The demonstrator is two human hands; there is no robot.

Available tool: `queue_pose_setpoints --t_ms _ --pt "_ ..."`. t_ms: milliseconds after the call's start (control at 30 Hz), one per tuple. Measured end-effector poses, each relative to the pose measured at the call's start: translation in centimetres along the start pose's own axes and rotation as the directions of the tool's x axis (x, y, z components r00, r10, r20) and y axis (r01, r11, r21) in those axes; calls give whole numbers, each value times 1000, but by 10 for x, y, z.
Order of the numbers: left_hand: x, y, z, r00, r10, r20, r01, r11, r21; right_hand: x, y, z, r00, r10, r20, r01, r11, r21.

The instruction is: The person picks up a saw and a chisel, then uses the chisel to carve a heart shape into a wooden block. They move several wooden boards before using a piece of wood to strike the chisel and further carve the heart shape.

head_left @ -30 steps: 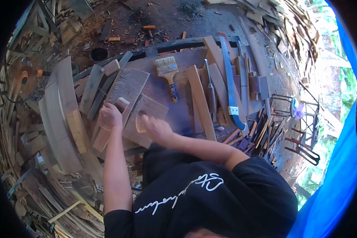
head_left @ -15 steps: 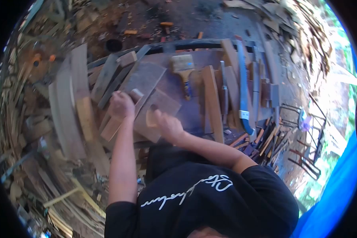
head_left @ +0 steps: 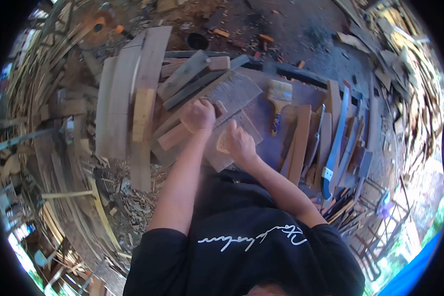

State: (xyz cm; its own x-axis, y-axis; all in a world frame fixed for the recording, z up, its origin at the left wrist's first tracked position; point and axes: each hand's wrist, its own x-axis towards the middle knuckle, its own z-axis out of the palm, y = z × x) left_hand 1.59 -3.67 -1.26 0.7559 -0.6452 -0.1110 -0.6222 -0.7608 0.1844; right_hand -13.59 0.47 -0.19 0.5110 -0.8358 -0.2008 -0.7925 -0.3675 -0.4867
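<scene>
Workbench's (head_left: 302, 95) right edge is crowded by saw (head_left: 338, 138); bare room is seen around brush (head_left: 279, 100). Left hand (head_left: 198, 116) is clamped on block (head_left: 220, 107), right hand (head_left: 240, 141) on pale piece (head_left: 223, 143).

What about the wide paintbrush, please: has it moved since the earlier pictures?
No: judged against the dark rail, the paintbrush lies as before; only the view has shifted.

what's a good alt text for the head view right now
A person's curled left hand is beside a small wooden block and the right hand is at a pale piece, both over wooden boards on a bench; exact grips are unclear. To the right lie a paintbrush, narrow wood strips and a saw.
</scene>
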Motion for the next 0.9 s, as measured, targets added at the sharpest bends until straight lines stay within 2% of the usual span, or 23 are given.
queue_pose_setpoints --t_ms 67,133,233,333,467,600,667,733,900 --pt "0 -1 3 999 -33 -17 33 999 -2 21 -8 6 999 -29 -21 30 999 19" --pt "2 -2 2 999 -49 -21 49 999 -3 15 -1 5 989 -78 -126 81 997 16" --pt "-1 -3 3 994 27 -102 -28 1000 -13 -38 14 -6 1000 11 -10 -10 1000 25" --pt "-2 -6 12 988 42 -149 -44 999 -13 -39 12 -5 998 51 28 -51 999 13" --pt "2 -7 16 993 35 -109 -36 999 -10 25 -7 3 996 -55 -67 52 998 -46" --pt "-1 -4 14 998 21 -67 -24 999 -32 -10 8 2 995 -61 -75 59 998 -30" --pt "1 -3 7 996 -10 -84 7 999 -37 -46 19 1 1000 19 3 -19 1000 -17" --pt "-2 -4 4 997 27 -71 -29 999 -26 -40 12 -3 1000 16 21 -16 1000 3" --pt "-2 -2 2 997 -6 -76 1 997 -74 27 -7 0 1000 -28 1 28 1000 8"
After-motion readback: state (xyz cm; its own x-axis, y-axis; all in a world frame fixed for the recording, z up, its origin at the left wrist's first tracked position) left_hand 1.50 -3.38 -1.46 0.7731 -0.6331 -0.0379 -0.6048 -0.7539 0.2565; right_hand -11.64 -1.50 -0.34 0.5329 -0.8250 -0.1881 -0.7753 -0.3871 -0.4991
